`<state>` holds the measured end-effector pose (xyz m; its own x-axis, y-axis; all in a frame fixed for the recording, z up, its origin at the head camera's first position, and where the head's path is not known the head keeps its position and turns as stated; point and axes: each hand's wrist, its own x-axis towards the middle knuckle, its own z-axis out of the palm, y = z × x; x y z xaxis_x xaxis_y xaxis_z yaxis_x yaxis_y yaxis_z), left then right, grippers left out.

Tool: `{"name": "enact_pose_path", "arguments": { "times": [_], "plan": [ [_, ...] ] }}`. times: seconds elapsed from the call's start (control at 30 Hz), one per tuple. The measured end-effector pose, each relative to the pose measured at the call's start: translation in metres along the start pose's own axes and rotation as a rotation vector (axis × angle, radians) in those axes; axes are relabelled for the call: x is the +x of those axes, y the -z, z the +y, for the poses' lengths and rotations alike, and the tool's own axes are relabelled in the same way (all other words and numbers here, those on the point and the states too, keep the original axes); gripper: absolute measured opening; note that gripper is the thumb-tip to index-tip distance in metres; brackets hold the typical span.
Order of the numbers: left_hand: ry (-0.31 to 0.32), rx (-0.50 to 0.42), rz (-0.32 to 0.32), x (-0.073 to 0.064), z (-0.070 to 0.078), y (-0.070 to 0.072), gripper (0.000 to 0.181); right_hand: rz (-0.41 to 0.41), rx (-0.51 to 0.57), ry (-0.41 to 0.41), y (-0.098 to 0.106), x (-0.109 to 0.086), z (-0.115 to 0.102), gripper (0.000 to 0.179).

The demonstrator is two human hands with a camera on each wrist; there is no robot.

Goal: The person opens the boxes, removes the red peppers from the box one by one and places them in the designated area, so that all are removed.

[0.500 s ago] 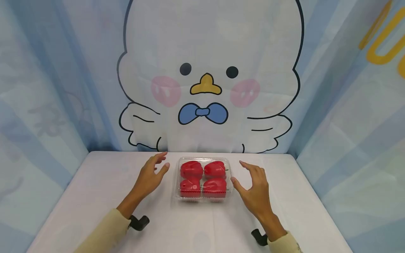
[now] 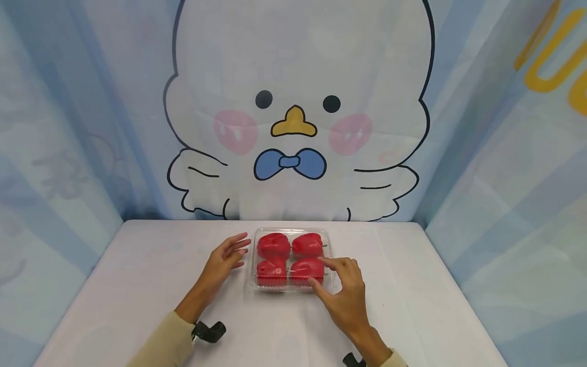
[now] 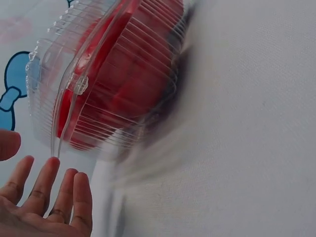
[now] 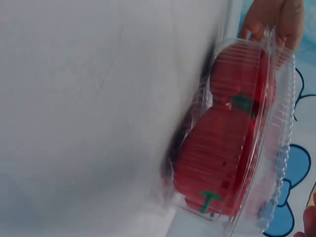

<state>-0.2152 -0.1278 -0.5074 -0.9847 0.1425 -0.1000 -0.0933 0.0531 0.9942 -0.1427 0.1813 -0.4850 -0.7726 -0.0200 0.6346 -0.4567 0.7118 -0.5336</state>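
Note:
A clear plastic clamshell box (image 2: 290, 231) sits on the table, its lid down over several shiny red peppers (image 2: 308, 267) with green stems. Beside its left edge is my left hand (image 2: 220, 267), fingers loosely extended. In the left wrist view, fingertips (image 3: 51, 164) come right up to the box's rim; whether they touch it cannot be told. My right hand (image 2: 345, 293) is at the box's front right corner, thumb and index finger spread apart over the lid. Only a little of the right hand's fingers (image 4: 309, 220) shows in the right wrist view, beside the lid.
A white cloth covers the table (image 2: 403, 295). Behind it hangs a curtain (image 2: 293, 56) printed with a cartoon bird, and pale blue curtains stand along both sides. Each wrist carries a black mount (image 2: 209, 332).
My right hand has moved left, from beside the box to over its right front corner. The left hand has shifted slightly toward the viewer, its fingers closer together. The box stays on the table.

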Motion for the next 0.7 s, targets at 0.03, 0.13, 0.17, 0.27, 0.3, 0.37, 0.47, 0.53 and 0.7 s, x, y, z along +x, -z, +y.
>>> {"name": "enact_pose_path", "arguments": {
  "times": [0.03,0.13,0.17,0.27,0.3,0.37,0.47,0.53,0.7],
  "plan": [
    [0.007,-0.030,-0.007,0.001,-0.002,0.000,0.050,-0.003,0.005,0.004,-0.003,-0.002,0.000,0.053],
    [0.001,-0.080,-0.030,0.003,-0.008,0.002,0.053,-0.013,0.010,0.024,-0.012,-0.007,0.000,0.048],
    [0.001,-0.096,-0.032,0.003,-0.010,0.002,0.054,-0.017,0.013,0.030,-0.014,-0.009,0.000,0.046],
    [-0.010,-0.143,-0.051,0.003,-0.015,0.004,0.056,-0.025,0.023,0.056,-0.021,-0.011,-0.003,0.040],
    [-0.009,-0.163,-0.054,0.003,-0.016,0.004,0.056,-0.029,0.024,0.062,-0.022,-0.011,-0.004,0.038],
    [-0.013,-0.201,-0.068,0.002,-0.017,0.005,0.057,-0.027,0.024,0.077,-0.025,-0.011,-0.006,0.036],
    [0.000,-0.247,-0.073,0.002,-0.020,0.006,0.057,-0.031,0.004,0.097,-0.028,-0.011,-0.010,0.034],
    [0.012,-0.272,-0.072,0.002,-0.022,0.007,0.057,-0.038,-0.016,0.101,-0.030,-0.010,-0.012,0.034],
    [0.055,-0.309,-0.058,0.001,-0.024,0.007,0.057,-0.053,-0.066,0.107,-0.031,-0.010,-0.020,0.030]
  ]
}}
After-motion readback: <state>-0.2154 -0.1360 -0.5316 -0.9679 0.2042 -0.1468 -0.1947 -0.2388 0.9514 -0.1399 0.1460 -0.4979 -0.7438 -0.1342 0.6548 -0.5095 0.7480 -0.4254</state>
